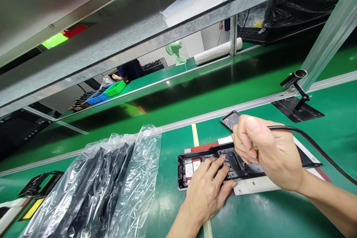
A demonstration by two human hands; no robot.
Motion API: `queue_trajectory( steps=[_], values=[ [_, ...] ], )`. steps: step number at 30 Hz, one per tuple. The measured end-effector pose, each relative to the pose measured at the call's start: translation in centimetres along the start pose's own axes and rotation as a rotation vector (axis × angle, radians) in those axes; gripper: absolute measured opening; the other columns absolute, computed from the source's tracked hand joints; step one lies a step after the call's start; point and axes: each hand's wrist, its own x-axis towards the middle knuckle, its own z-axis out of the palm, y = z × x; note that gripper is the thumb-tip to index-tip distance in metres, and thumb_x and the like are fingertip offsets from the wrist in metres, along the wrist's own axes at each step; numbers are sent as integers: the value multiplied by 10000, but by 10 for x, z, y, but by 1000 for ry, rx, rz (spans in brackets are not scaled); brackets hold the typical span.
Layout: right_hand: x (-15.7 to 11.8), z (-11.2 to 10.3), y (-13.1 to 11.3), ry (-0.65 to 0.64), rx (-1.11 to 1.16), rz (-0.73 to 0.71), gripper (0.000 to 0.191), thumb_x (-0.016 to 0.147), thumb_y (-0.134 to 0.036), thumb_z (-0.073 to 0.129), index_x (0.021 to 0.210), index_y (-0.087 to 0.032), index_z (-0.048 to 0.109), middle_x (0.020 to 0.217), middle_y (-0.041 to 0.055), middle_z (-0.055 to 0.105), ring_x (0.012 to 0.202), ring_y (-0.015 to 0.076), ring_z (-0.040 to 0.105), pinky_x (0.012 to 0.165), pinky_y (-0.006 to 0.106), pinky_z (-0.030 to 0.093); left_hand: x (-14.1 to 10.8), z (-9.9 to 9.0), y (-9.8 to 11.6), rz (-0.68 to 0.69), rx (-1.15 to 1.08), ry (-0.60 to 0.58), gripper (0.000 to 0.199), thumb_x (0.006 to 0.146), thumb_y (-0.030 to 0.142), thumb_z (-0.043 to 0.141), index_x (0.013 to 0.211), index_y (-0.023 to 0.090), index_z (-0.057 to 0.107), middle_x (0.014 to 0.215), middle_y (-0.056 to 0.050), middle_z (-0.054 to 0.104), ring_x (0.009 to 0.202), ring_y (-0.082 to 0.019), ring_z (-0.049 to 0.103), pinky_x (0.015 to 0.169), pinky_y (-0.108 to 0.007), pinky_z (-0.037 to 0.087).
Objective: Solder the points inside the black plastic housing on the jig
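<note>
Green bench top (167, 208) spread beneath the person's wrists, with a metal shelf (134, 46) crossing beyond and above the hands. Directly under the fingers lay a long black housing (237, 160), hollow side up, presumably so that its inner ribs could be reached. The left hand (205, 186) rested palm down across its near edge, fingers spread inside and gripping nothing, apparently to stop it shifting. Fingers of the right hand (267, 148) were curled firmly round a corded tool (255, 148) above the housing; the fist hid most of it, so its kind could not be told. Just beside the left thumb, a white strip (255, 185) ran along the housing, likely to locate it. Just beyond the right knuckles sat a small tray (231, 119) of tiny silvery pieces, perhaps placed for a short reach. From the right fist a black cable (312, 139) trailed off to the right, away from the left fingers. Farther out past that fist stood a tilted tubular holder (294, 79), possibly a rest for the tool. Well left of the left fingers lay dark parts in clear film (111, 178), probably wrapped against scratches.
</note>
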Motion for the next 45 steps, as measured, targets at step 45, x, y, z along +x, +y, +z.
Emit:
queue_trajectory(
  steps=[45],
  values=[
    [2,0,2,0,-34,-31,480,1048,-415,428,618,-202,426,519,-30,401,473,98,371,444,281,308,0,0,-1,-3,7,-16,387,1033,408,536,1318,161,622,1416,-85,615,1147,-280,598,963,-459,591]
  ],
)
